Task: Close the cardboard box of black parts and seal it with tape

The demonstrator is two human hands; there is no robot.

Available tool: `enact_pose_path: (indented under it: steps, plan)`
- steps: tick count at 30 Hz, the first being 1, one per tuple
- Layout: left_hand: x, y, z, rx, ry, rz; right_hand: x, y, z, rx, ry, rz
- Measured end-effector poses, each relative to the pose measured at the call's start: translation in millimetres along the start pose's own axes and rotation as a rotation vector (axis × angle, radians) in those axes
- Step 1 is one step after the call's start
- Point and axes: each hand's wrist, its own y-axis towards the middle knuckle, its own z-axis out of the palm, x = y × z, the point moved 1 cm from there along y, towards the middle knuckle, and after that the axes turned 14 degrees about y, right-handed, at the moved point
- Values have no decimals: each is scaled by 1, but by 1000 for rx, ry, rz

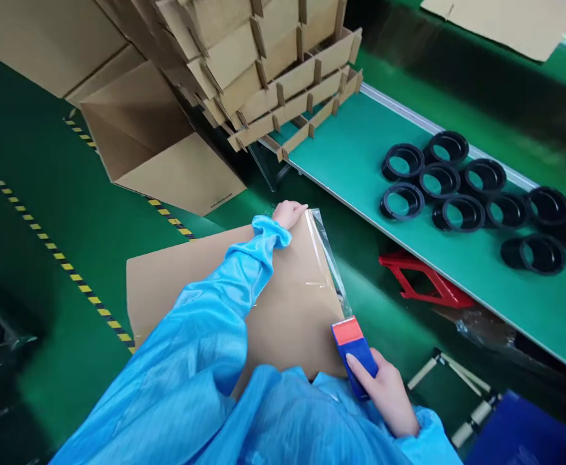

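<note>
A large brown cardboard box (pixel 292 310) lies in front of me against my blue smock. Clear packing tape (pixel 328 255) runs along its right edge and sticks out past it. My left hand (pixel 289 214) grips the far corner of the box, at the tape's far end; its fingertips are partly hidden. In my right hand (pixel 384 391) is a blue tape dispenser (pixel 360 365) with an orange-red front plate, at the near end of the taped edge. The fingers under the dispenser are hidden.
Several black plastic rings (pixel 457 213) stand on the green worktable (pixel 331 155). Stacked cardboard dividers (pixel 283 97) overhang its far left end. An open carton (pixel 176 171) sits on the floor to the left, by yellow-black floor tape (pixel 77 278). A red frame (pixel 425 281) is under the table.
</note>
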Motion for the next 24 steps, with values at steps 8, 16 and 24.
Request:
enact_pose_path:
  steps: [8, 16, 24]
  plan:
    - [-12, -5, 4, -82, 118, 31, -133, -94, -37, -73, 105, 86]
    - [-19, -83, 31, -221, 197, 96, -214, -122, -52, -100, 70, 90]
    - [20, -285, 87, -283, 129, 217, -198, -41, -27, -218, -287, 140]
